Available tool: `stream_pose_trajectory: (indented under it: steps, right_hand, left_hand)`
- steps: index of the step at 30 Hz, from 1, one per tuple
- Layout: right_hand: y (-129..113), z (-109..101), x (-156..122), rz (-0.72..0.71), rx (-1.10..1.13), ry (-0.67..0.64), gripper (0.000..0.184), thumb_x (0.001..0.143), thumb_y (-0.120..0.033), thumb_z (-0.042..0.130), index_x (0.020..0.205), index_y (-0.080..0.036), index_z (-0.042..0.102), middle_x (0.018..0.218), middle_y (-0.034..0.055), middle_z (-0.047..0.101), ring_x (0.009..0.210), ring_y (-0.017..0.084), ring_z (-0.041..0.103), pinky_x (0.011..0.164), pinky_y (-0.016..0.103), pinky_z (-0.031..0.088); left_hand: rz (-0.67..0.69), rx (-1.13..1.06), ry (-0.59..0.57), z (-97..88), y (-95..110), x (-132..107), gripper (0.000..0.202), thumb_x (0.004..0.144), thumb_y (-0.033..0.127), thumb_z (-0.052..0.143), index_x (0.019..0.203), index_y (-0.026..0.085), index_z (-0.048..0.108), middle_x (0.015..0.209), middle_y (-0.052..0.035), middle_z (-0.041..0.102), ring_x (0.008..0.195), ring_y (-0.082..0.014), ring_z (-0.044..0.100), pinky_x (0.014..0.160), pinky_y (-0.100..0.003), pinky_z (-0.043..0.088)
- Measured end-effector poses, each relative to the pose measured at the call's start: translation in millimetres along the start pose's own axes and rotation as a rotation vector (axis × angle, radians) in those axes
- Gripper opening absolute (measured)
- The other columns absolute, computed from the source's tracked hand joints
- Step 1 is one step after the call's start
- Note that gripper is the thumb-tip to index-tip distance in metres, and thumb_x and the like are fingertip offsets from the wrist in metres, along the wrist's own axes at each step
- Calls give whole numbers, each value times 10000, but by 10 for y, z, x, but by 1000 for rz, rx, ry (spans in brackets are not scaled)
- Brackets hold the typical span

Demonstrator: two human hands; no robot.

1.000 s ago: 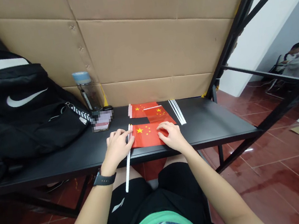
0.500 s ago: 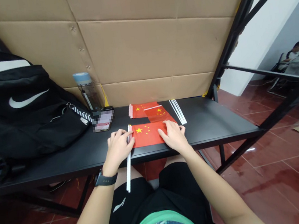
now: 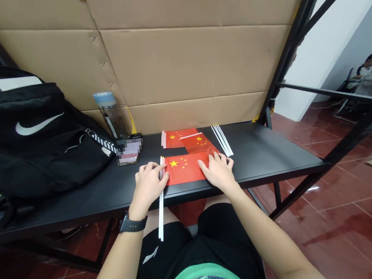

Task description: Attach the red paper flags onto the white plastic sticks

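A small red flag point(image 3: 186, 169) with yellow stars lies flat along the table's front edge. My left hand point(image 3: 150, 181) is closed round white flag sticks point(image 3: 161, 219) at the flag's left edge; their lower ends jut past the table over my lap. At the flag's right end, my right hand point(image 3: 219, 168) has its thumb on the cloth and its fingers bent round the far right part, where the red fabric wrinkles up. Just behind lie another red flag point(image 3: 195, 143), turned askew, and a further red flag point(image 3: 173, 137) with a pale hem on its left.
Several loose white sticks point(image 3: 221, 140) lie right of the flags. To the left are a phone point(image 3: 128, 152), a blue-lidded bottle point(image 3: 111, 115) and a black backpack point(image 3: 35, 147). Cardboard panels point(image 3: 189, 65) close off the back. A person point(image 3: 369, 67) sits far right beyond the frame.
My right hand has shifted slightly right, and the cloth beside its fingers is now more wrinkled. My left hand stays on the sticks. The whole view has moved a little.
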State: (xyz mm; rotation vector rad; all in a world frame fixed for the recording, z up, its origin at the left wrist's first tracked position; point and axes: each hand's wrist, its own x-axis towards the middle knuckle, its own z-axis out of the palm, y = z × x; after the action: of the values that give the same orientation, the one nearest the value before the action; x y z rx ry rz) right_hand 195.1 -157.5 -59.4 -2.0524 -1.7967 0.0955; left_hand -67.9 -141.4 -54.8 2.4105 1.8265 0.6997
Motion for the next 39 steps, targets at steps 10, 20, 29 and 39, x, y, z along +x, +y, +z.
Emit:
stream_pose_trajectory:
  steps: [10,20,29,39]
  right_hand:
    - [13,-2,1,-11,31,42,711,1067,-557,329,1611,-108,419,1673,215,404,1484,372,369,1172,587,270]
    - [17,-6,-3,-40,9,6,672,1070,-585,316,1446,-125,628,1618,205,489,1440,394,402,1173,616,244]
    - [14,-21,0,-27,48,24,718,1055,-582,357,1603,-127,445,1665,203,424,1454,389,399,1170,598,271]
    - [-4,-53,19,-16,14,-40,697,1070,-607,306,1489,-137,605,1650,194,454,1469,394,387,1186,601,248]
  left_hand:
    - [17,-9,2,5,-3,-1,437,1014,467,488,1322,306,754,1291,-113,666,1224,-364,538,1010,-514,436]
    - [18,-15,9,4,7,-8,417,1015,449,489,1299,306,758,1277,-107,674,1222,-354,540,1007,-504,430]
    - [21,-10,9,8,2,-3,409,1010,445,497,1289,308,762,1282,-102,678,1219,-362,551,1005,-520,432]
    - [-22,-63,6,-26,40,-2,351,1004,416,508,1187,284,776,1256,-92,699,1190,-341,594,1001,-521,409]
